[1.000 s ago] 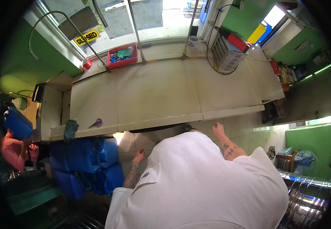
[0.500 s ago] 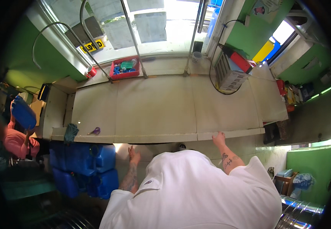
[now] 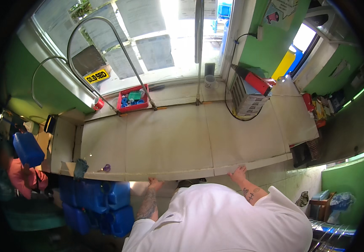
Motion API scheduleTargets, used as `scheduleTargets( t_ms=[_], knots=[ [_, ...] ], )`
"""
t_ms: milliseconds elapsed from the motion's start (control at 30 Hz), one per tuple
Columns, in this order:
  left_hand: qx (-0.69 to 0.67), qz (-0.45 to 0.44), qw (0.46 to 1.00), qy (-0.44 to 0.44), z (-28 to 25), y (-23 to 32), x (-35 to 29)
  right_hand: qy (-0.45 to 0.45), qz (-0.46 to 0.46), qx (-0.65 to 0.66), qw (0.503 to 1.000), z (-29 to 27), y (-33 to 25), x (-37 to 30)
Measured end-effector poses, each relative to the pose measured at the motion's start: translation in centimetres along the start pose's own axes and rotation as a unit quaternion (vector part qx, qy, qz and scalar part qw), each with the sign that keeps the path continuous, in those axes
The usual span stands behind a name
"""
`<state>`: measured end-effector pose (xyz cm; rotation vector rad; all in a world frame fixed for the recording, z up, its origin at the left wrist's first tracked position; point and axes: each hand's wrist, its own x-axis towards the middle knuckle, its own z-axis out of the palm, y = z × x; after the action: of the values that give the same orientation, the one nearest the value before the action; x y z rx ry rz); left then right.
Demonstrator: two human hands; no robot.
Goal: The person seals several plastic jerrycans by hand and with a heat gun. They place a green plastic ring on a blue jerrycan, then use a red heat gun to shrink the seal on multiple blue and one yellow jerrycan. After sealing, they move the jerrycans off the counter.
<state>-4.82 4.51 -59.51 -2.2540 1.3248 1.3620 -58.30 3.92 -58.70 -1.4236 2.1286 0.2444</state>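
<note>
My left hand (image 3: 155,183) touches the front edge of a long tiled counter (image 3: 167,140), its fingers short in view against the rim. Farther right, my right hand (image 3: 237,172) rests on the same edge with its fingers apart. Neither hand holds anything that I can see. Purple-handled scissors (image 3: 106,168) lie on the counter, left of my left hand. A dark green cloth (image 3: 80,168) hangs over the edge at the counter's left end.
A red basket (image 3: 133,107) of blue caps, a red mug (image 3: 98,103) and a clear cup (image 3: 209,82) stand along the window. Boxes (image 3: 249,98) sit back right. Blue jugs (image 3: 119,195) are below, left. A person in pink (image 3: 25,176) has a blue jug (image 3: 28,149).
My left hand has come up to the counter's edge from below it. The right hand stays at the edge. My view has tilted, so the counter sits lower in it.
</note>
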Motion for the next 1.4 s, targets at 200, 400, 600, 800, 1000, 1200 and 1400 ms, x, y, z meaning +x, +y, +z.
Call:
scheduleTargets(
  t_ms=[200, 400, 600, 800, 1000, 1200, 1400],
  knots=[
    [0.082, 0.020, 0.992, -0.093, -0.5, -0.3, 2.3, -0.054, 0.008, -0.096, 0.994, 1.2, -0.3, 2.1],
    [0.142, 0.063, 0.981, -0.117, -1.5, 0.4, 1.5, -0.060, -0.020, -0.135, 0.989, 1.1, -0.8, 1.8],
    [0.099, 0.019, 0.986, -0.136, -2.0, 1.0, 1.2, -0.045, -0.012, -0.139, 0.989, 0.2, -1.3, 0.6],
    [0.051, -0.016, 0.991, -0.120, -1.3, 0.6, 1.5, -0.071, -0.008, -0.142, 0.987, -0.2, -1.9, 0.9],
    [0.093, 0.003, 0.994, -0.063, 0.8, -1.8, 3.2, -0.083, 0.031, -0.158, 0.983, -0.5, -2.7, 0.9],
    [0.090, 0.018, 0.993, -0.073, 1.4, -2.8, 3.7, -0.088, 0.031, -0.153, 0.984, -1.2, -3.0, 0.6],
    [0.031, -0.005, 0.996, -0.086, -1.0, -0.1, 0.3, -0.089, 0.036, -0.153, 0.983, -1.1, -2.9, 0.9]
  ],
)
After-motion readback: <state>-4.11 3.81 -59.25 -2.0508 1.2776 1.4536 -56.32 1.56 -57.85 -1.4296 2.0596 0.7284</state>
